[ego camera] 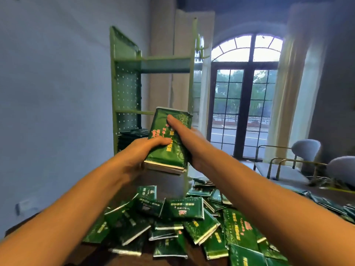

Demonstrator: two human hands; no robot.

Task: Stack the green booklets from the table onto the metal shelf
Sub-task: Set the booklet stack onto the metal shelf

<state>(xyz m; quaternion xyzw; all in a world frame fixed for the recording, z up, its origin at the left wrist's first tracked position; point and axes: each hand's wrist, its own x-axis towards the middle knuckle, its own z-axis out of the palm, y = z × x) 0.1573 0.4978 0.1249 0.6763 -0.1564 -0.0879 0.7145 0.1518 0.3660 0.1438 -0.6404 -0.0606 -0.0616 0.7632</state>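
Green glossy covers printed in pink and yellow face us in the head view. We hold a small stack of booklets (pixel 169 144) raised in both hands, tilted so its far end sits higher, in front of the green metal shelf (pixel 125 89). Our left hand (pixel 139 153) grips the stack's near left corner, with the thumb laid across the top cover and the fingers curled out of sight beneath. Our right hand (pixel 189 144) clasps the right edge. Its thumb presses flat along the cover toward the far end, and its other fingers are hidden under the stack. White page edges show at the stack's near end.

Behind our left hand, on a lower level of the shelf, we see a dark pile of booklets (pixel 132 136) lying flat. Below our forearms a loose heap of booklets (pixel 184 215) sprawls over the dark table (pixel 92 254), overlapping at all angles. To the right we see an arched window (pixel 243 93) with dark frames, a pale curtain (pixel 288 93) beside it, and two grey chairs (pixel 305 148) on metal frames. A plain wall (pixel 53 93) fills the left.
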